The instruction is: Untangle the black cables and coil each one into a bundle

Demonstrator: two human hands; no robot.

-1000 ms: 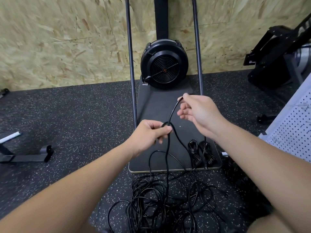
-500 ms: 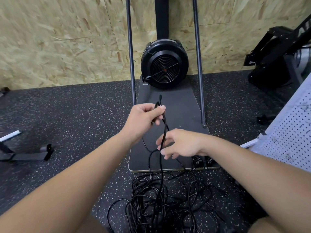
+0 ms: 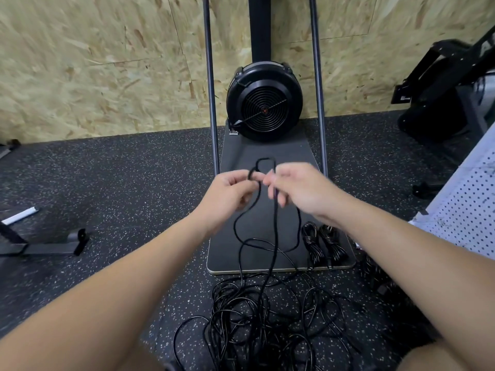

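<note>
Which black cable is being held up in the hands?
The looped cable pinched between both hands; the two coiled bundles and the tangled pile lie untouched.

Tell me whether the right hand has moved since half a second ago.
Yes. The right hand rose from the platform's near edge toward the fan.

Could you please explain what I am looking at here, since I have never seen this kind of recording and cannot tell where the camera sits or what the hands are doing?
There is no robot: a person wears one camera on the head, looking forward and down at both hands. The left hand and right hand together pinch a small loop of black cable in front of the body. That cable runs down to a tangled pile of cables on the speckled floor. Two coiled bundles lie on a dark board, beside the hanging cable. At the board's far end stands a round black fan-like unit against a chipboard wall.
</note>
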